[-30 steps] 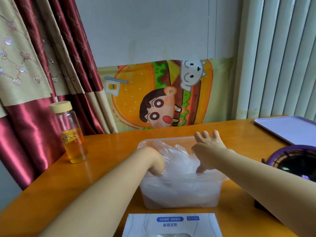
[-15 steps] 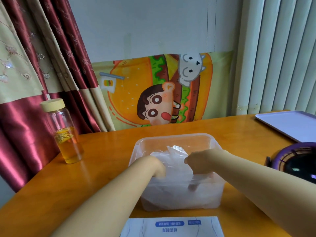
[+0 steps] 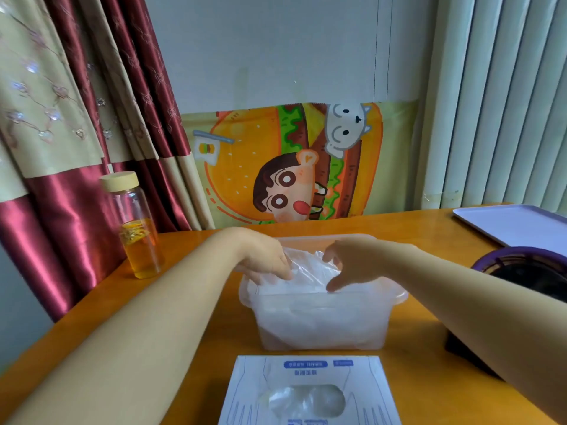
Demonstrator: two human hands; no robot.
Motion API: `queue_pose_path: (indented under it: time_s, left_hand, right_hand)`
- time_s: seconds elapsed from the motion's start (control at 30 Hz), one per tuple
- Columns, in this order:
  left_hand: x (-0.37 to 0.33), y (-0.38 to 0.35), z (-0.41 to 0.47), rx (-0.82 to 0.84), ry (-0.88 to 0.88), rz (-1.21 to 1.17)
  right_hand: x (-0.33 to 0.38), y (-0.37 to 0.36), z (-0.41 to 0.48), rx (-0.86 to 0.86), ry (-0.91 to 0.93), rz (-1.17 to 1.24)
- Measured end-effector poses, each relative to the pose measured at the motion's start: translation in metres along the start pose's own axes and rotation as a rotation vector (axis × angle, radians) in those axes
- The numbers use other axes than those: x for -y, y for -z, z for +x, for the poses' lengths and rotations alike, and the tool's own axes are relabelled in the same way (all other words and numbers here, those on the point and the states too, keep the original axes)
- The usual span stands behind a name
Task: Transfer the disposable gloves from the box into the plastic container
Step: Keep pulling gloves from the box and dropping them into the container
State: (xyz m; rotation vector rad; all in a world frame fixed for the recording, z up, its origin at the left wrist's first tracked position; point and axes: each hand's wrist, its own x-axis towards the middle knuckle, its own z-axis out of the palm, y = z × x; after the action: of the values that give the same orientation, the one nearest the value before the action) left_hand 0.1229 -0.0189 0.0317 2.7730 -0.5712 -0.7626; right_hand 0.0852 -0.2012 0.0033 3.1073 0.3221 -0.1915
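A translucent plastic container (image 3: pixel 322 332) stands in the middle of the wooden table, filled with a heap of clear disposable gloves (image 3: pixel 310 271). My left hand (image 3: pixel 264 259) rests on the left side of the heap, fingers spread and touching the plastic. My right hand (image 3: pixel 346 262) is curled over the right side of the heap, thumb and fingers pressing on the gloves. The white glove box (image 3: pixel 310 391) lies at the near edge of the table, with more clear gloves showing through its oval opening.
A glass bottle (image 3: pixel 138 228) with yellow liquid and a pale lid stands left of the container. A lilac tray (image 3: pixel 515 225) sits at the far right; a purple-rimmed dark round object (image 3: pixel 527 271) is near my right arm. Curtains and a cartoon poster back the table.
Both hands have risen from deep inside the container to the top of the glove heap. The camera has tilted down, showing more of the glove box.
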Motion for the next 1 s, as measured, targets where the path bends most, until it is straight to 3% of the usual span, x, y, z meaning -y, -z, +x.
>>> queue_pose_path:
  time_s: [0.13, 0.27, 0.43, 0.53, 0.63, 0.7, 1.0]
  left_hand:
    - [0.018, -0.002, -0.027, -0.123, -0.084, -0.203]
    - [0.035, -0.014, -0.047, -0.340, -0.135, -0.227]
    - [0.040, -0.049, -0.075, -0.628, -0.213, -0.311]
    - [0.033, -0.070, -0.091, -0.411, -0.275, -0.346]
    - [0.030, -0.096, -0.098, -0.076, -0.200, -0.070]
    - [0.031, -0.111, -0.096, 0.041, -0.140, 0.081]
    - [0.028, -0.126, -0.096, 0.057, -0.083, 0.202]
  right_hand:
    - [0.013, 0.009, -0.024, -0.174, 0.072, 0.089]
    - [0.033, 0.008, -0.057, -0.257, 0.216, 0.113]
    - [0.063, -0.025, -0.090, 0.033, 0.367, 0.091]
    - [0.071, -0.048, -0.094, 0.141, 0.377, -0.025]
    - [0.076, -0.061, -0.096, 0.086, 0.366, -0.067]
    - [0.078, -0.070, -0.094, 0.032, 0.351, -0.019]
    - [0.079, -0.098, -0.100, -0.235, 0.285, 0.234]
